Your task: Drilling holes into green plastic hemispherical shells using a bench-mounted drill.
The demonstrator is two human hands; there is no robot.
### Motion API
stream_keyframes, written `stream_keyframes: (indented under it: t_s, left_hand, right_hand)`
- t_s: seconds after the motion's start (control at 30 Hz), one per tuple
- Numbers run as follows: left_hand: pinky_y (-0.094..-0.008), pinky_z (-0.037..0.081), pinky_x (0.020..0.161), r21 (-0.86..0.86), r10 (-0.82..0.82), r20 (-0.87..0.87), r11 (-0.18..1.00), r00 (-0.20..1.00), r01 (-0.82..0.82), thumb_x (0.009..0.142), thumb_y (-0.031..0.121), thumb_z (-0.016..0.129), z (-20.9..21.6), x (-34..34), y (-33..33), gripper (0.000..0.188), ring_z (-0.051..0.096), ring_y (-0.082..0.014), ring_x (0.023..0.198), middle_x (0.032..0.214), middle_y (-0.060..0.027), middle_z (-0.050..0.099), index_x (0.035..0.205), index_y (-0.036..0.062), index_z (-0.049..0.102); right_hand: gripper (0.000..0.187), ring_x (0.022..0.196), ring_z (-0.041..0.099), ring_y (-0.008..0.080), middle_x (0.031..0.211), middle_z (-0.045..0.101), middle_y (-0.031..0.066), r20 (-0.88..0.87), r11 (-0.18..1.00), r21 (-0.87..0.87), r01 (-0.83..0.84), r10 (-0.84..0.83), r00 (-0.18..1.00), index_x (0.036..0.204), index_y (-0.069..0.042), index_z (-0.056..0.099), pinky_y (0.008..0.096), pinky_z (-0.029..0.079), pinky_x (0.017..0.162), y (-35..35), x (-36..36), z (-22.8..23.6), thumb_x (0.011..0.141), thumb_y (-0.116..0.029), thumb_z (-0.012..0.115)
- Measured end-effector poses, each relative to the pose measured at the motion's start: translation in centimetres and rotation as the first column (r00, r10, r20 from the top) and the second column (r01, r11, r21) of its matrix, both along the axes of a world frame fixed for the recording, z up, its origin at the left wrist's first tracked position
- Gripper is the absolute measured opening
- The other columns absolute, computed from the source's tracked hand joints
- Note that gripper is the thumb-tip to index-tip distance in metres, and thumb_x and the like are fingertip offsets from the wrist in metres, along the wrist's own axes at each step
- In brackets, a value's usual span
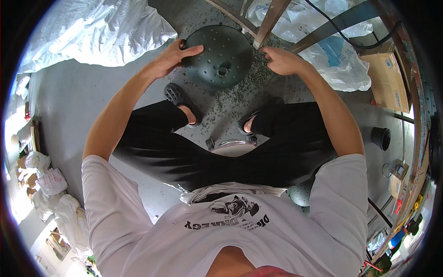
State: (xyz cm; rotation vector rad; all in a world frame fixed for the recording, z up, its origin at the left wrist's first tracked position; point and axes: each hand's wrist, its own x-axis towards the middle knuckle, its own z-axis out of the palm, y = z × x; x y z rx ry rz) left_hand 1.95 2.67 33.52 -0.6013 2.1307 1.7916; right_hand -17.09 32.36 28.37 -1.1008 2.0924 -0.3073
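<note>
A dark green rounded dome [217, 53], dotted with small bumps or holes and with one larger round opening, is held up in front of me over the floor. My left hand [171, 59] grips its left rim, thumb lying on top and fingers going underneath out of sight. To the right of the dome, a little apart from its rim, my right hand [281, 61] is closed with the fingers curled in. Whatever it may hold is hidden. Small dark green scraps [240, 99] lie scattered on the grey floor below.
White plastic sheeting [101, 32] lies at far left. Metal frame legs [272, 21] stand just beyond my right hand, with clear plastic bags [339, 67] and a cardboard box [386, 81] behind. A black bucket [380, 137] stands at right. Clogs [174, 94] show below the dome.
</note>
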Motion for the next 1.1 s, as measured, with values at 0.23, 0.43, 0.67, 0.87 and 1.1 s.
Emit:
stream_keyframes:
  t_s: [0.23,0.43,0.67,0.87,1.1]
  left_hand:
    - [-0.0548,0.038,0.104,0.148,0.035,0.046,0.988,0.998,-0.041,0.077,0.057,0.078,-0.8,-0.3,-2.1,0.101,0.045,-0.0299,0.128,0.137,-0.0176,0.046,0.143,-0.0018,0.030]
    - [-0.0557,0.037,0.105,0.240,0.034,0.078,0.969,0.996,-0.051,0.077,0.054,0.079,-1.5,-0.5,-1.1,0.106,0.040,-0.0324,0.133,0.141,-0.0206,0.042,0.148,-0.0009,0.023]
    - [-0.0498,0.041,0.102,0.120,0.018,-0.072,0.993,0.997,-0.010,0.076,0.045,0.082,-0.7,-1.1,-0.9,0.108,0.046,-0.0298,0.128,0.139,-0.0195,0.044,0.151,-0.0014,0.018]
    - [-0.0428,0.044,0.100,0.072,-0.016,-0.055,0.997,0.998,0.020,0.075,0.048,0.083,-1.4,-1.3,-1.0,0.107,0.051,-0.0274,0.122,0.134,-0.0206,0.047,0.148,-0.0032,0.024]
    - [-0.0441,0.045,0.099,-0.062,0.055,-0.092,0.996,0.994,-0.061,0.077,0.058,0.078,-1.1,-2.3,0.1,0.108,0.053,-0.0293,0.120,0.132,-0.0225,0.048,0.148,-0.0030,0.024]
  right_hand:
    - [0.100,0.126,0.052,0.0298,0.136,0.052,0.0223,0.455,0.953,-0.107,0.283,-0.206,0.866,0.150,0.005,0.024,0.0420,0.046,0.098,-2.4,3.8,4.4,0.083,-0.051,0.074]
    - [0.111,0.121,0.054,0.0305,0.130,0.053,0.0253,0.471,0.866,-0.279,0.414,-0.253,0.845,0.149,0.007,0.022,0.0413,0.050,0.092,-2.3,3.4,2.4,0.077,-0.057,0.077]
    - [0.108,0.114,0.057,0.0303,0.128,0.056,0.0232,0.328,0.801,-0.454,0.389,-0.256,0.909,0.147,0.006,0.028,0.0396,0.048,0.095,-2.3,2.8,2.2,0.074,-0.053,0.082]
    - [0.104,0.115,0.058,0.0314,0.125,0.058,0.0223,0.305,0.768,-0.527,0.365,-0.230,0.924,0.145,0.005,0.036,0.0414,0.046,0.100,-2.3,1.9,3.0,0.071,-0.050,0.084]
    - [0.091,0.110,0.064,0.0287,0.116,0.067,0.0193,0.291,0.717,-0.591,0.370,-0.238,0.927,0.132,0.003,0.055,0.0383,0.049,0.097,-2.3,1.6,3.7,0.067,-0.053,0.086]
